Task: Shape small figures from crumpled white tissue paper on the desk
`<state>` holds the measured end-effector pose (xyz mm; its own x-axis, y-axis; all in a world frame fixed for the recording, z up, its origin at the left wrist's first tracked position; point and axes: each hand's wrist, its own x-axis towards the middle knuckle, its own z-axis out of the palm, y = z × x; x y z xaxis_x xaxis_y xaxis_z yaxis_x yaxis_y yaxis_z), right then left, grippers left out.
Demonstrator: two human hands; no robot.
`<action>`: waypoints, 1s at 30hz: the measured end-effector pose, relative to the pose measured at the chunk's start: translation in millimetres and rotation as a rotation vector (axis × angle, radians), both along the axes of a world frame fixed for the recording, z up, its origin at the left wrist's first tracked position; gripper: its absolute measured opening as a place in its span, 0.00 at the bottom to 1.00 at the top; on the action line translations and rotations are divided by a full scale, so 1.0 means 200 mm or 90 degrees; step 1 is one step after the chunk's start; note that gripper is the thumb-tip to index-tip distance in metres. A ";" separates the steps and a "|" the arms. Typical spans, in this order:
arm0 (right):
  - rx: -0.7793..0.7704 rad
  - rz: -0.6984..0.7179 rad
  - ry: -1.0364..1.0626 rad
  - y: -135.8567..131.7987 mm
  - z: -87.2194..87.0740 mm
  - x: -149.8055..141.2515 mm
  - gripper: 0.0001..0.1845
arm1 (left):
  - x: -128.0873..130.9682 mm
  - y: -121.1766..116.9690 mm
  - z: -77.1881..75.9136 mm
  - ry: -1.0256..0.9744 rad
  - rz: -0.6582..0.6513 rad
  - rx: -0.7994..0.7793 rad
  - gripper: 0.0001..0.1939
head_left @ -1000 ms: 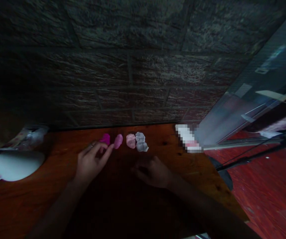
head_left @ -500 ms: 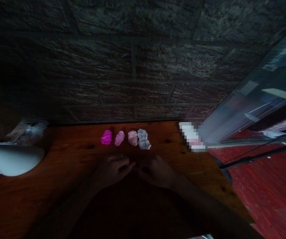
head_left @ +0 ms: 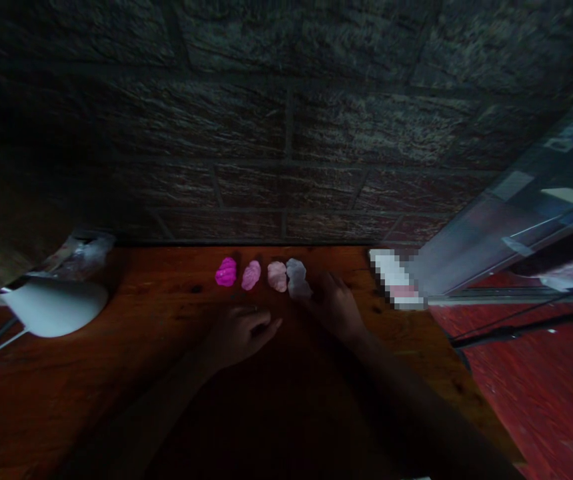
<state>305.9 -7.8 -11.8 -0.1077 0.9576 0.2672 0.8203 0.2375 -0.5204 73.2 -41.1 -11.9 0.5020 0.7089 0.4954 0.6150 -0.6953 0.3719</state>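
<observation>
A row of soft, crumpled-looking lumps lies on the wooden table: a magenta lump (head_left: 226,273), a pink lump (head_left: 251,275), a pale pink lump (head_left: 277,276) and a whitish-grey lump (head_left: 296,278). The pale pink and whitish ones sit side by side, nearly touching. My right hand (head_left: 335,307) is at the right edge of the whitish lump, thumb and fingers apart; whether they touch it is too dark to tell. Below the row, my left hand (head_left: 239,337) rests with fingers curled in and the thumb close to them. Nothing shows in it.
A dark brick wall (head_left: 286,160) rises behind the table (head_left: 156,293). At left stand a white lamp-like shade (head_left: 59,307) and crumpled clear plastic (head_left: 89,252). To the right lie a blurred white item (head_left: 396,280), a glass panel and a red floor (head_left: 541,387).
My left hand has drawn back from the magenta and pink lumps to below the row. My right hand has moved up and right from beside it to the whitish lump.
</observation>
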 end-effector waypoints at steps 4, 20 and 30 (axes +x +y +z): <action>-0.056 -0.010 -0.031 0.01 0.01 -0.06 0.29 | 0.00 0.00 0.01 -0.011 0.001 -0.022 0.22; -0.035 0.009 0.286 -0.02 0.02 0.04 0.33 | 0.00 0.00 0.04 -0.099 0.081 -0.147 0.18; 0.106 0.346 0.213 -0.20 0.05 -0.11 0.37 | 0.05 0.01 0.10 -0.512 0.152 -0.460 0.29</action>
<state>283.0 -47.6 -1.7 -0.4494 0.7337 0.5096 0.3613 0.6710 -0.6475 83.4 -39.7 7.1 0.0317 0.9984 0.0461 0.1012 -0.0491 0.9937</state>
